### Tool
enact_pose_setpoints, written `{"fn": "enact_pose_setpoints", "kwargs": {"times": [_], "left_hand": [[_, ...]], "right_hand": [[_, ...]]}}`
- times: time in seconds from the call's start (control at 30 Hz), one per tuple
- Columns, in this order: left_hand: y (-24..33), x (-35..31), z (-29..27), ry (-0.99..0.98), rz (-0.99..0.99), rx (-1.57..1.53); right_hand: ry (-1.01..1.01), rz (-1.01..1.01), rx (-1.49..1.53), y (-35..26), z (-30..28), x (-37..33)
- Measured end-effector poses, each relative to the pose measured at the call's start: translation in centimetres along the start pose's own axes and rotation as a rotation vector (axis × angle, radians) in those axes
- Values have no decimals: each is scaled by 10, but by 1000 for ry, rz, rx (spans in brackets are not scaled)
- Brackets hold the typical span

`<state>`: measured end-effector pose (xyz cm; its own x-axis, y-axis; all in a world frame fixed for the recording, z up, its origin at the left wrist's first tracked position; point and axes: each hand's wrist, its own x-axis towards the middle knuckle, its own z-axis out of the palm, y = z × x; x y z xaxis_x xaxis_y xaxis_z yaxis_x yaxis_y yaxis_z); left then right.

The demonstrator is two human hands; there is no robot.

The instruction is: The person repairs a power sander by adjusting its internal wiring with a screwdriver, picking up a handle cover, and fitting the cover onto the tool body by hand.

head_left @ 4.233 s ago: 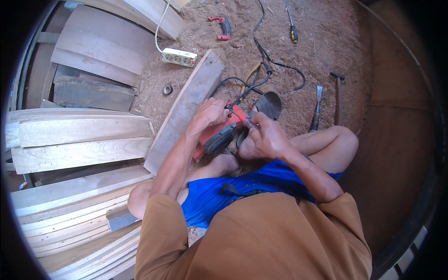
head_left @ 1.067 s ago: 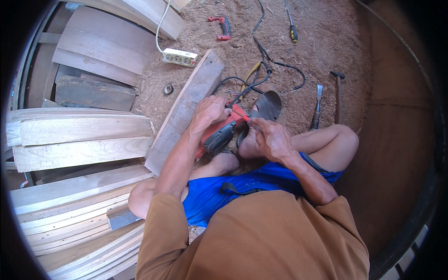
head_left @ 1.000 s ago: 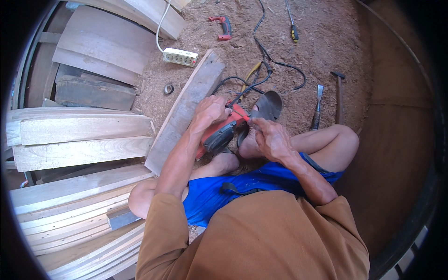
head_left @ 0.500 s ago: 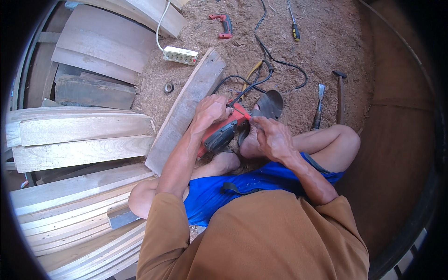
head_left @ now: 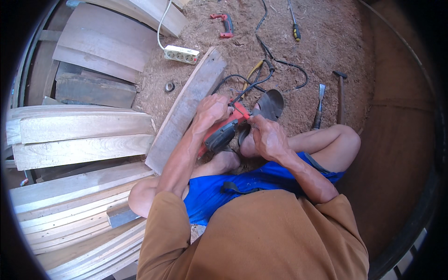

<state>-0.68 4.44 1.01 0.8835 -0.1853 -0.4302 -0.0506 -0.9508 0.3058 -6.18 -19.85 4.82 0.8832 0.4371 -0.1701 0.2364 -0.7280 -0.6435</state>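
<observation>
A red and black electric planer (head_left: 222,134) rests tilted between my legs, its near end by my ankle. My left hand (head_left: 213,111) is closed over its left upper side, the fingertips on the red body. On the other side my right hand (head_left: 270,136) is curled, thumb and forefinger pinched close to the planer's red end. What those fingers hold is hidden. A dark cable leads away from the planer's far end. Just beyond my right hand is my foot in a dark sandal (head_left: 271,104).
A thick plank (head_left: 186,107) lies left of the planer, beside stacked boards (head_left: 84,128). Farther off are a power strip (head_left: 181,54), a tape roll (head_left: 169,87), a loose red-black handle piece (head_left: 227,25) and a screwdriver (head_left: 296,31). A chisel (head_left: 319,107) and hammer (head_left: 340,91) lie right on sawdust.
My right hand has turned slightly and its fingers have shifted at the planer's red end. My left hand keeps its grip, and the planer has barely moved.
</observation>
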Motion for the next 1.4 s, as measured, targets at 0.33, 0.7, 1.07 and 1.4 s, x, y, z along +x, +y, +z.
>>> {"fn": "enact_pose_setpoints", "kwargs": {"times": [0.33,0.7,1.07,1.4], "left_hand": [[1,1,0,-34,-3,-6],[6,-2,-8,-35,-40,-12],[6,-1,-5,-26,-12,-7],[9,1,-11,-84,-55,12]], "right_hand": [[-28,95,367,20,9,12],[-201,-34,-258,3,-10,13],[-210,281,442,22,-6,27],[-226,-149,-262,6,-9,16]]}}
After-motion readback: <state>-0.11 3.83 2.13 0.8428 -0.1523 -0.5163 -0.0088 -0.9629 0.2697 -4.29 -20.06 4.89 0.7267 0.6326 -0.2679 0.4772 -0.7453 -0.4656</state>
